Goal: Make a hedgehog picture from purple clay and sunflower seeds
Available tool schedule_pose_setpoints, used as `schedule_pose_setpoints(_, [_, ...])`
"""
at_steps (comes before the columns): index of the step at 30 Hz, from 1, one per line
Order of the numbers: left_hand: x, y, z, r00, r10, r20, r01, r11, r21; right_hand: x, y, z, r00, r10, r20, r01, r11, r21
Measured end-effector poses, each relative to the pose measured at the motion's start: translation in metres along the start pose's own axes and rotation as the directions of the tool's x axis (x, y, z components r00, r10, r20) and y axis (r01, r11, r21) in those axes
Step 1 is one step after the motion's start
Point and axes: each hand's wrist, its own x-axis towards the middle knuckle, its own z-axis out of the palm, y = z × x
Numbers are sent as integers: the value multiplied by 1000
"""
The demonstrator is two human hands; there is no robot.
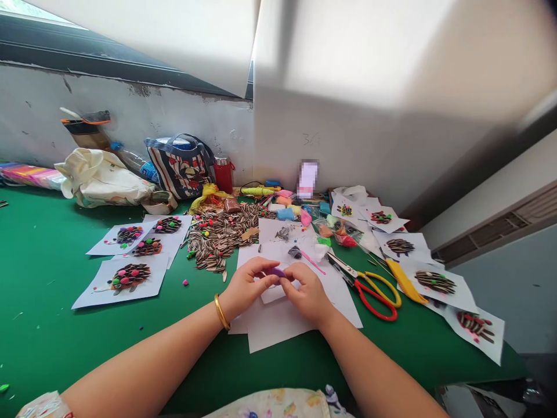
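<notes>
Between my fingertips is a small lump of purple modelling clay (275, 271). My left hand (251, 283) pinches one side of it, thumb below and fingers above. The other side is gripped by my right hand (305, 288) with thumb and forefinger. Both hands hover over white paper sheets (278, 334) stacked on the green table. A pink tool (313, 264) and a piece of dark clay (295, 252) lie on the sheets just beyond my right hand. Past my left hand spreads a heap of striped sunflower seeds (221, 235).
Yellow-handled and red-handled scissors (378, 296) lie at right, near a yellow cutter (404, 281). Seed-and-clay pictures sit on paper at left (128, 281) and right (435, 283). Clay packets (337, 232), bags (180, 168) and a phone (307, 179) line the wall.
</notes>
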Motion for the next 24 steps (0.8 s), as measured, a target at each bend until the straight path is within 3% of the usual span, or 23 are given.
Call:
schedule_pose_setpoints(6, [-2, 0, -1, 998, 66, 9, -67, 985, 160, -1, -6, 3, 995, -25, 94, 26, 1000, -9])
schedule_pose_setpoints(15, [-2, -2, 2, 1000, -10, -18, 13, 992, 128, -1, -3, 1, 992, 113, 58, -118, 990, 84])
schedule_pose_setpoints(24, [-2, 0, 4, 999, -31, -40, 34, 998, 61, -1, -2, 3, 976, 170, 137, -190, 970, 149])
